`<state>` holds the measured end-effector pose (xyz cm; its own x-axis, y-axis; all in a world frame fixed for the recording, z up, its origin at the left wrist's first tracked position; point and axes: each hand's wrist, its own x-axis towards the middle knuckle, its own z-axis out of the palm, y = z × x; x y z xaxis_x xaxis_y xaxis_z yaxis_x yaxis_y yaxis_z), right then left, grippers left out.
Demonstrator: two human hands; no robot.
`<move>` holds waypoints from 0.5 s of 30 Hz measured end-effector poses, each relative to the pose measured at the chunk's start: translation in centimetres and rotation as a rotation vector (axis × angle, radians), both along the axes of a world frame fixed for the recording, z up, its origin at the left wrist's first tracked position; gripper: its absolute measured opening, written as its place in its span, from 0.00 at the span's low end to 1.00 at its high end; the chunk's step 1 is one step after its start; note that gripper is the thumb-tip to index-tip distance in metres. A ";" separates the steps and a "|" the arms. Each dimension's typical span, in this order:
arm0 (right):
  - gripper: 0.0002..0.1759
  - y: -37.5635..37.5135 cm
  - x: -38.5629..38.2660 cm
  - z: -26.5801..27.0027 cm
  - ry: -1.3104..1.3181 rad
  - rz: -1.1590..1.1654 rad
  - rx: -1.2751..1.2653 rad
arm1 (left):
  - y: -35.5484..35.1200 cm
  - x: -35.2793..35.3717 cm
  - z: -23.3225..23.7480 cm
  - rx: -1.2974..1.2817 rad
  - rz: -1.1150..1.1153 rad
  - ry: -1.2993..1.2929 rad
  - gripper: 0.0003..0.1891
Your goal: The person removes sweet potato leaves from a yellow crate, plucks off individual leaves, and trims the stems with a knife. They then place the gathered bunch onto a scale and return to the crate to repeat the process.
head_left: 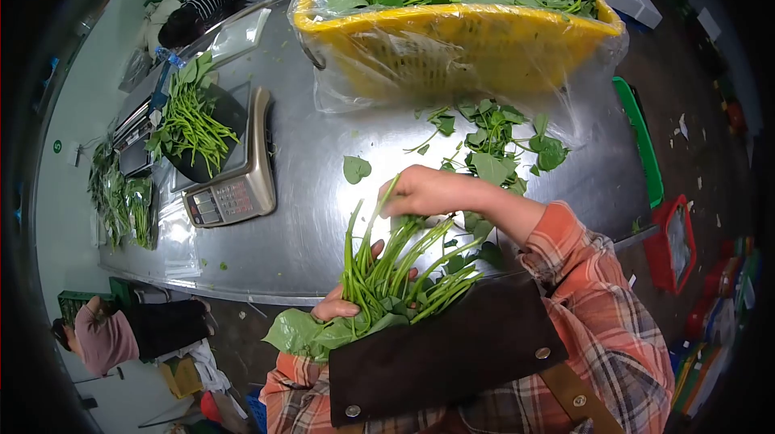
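Note:
My left hand (337, 303) is wrapped round a bunch of leafy green stems (387, 272) close to my dark apron, with the stems pointing up and the leaves hanging below. Above the bunch, my right hand (416, 192) has its fingers pinched together at the tip of a stem. Loose leaves and sprigs (492, 139) lie on the metal table (307, 248) beyond my right forearm. A single leaf (356, 169) rests to the left of my right hand.
A yellow crate (460, 54) lined with clear plastic holds many greens at the back. Another bunch (194, 123) lies on a scale (234, 200) at left, near bagged greens (139, 208). Two people are beyond the table. Green and red baskets (674, 244) stand right.

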<state>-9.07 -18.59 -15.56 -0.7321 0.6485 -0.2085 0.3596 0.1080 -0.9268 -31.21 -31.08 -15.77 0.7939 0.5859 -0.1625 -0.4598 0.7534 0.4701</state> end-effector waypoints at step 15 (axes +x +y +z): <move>0.17 -2.4 1.4 -0.4 0.097 0.169 0.402 | -0.1 0.5 0.5 -0.078 0.086 0.053 0.54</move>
<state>-7.64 -20.95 -15.95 -0.8387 0.5334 0.1102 0.2195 0.5162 -0.8279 -30.74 -31.13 -15.24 0.7304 0.6354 -0.2506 -0.5004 0.7475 0.4369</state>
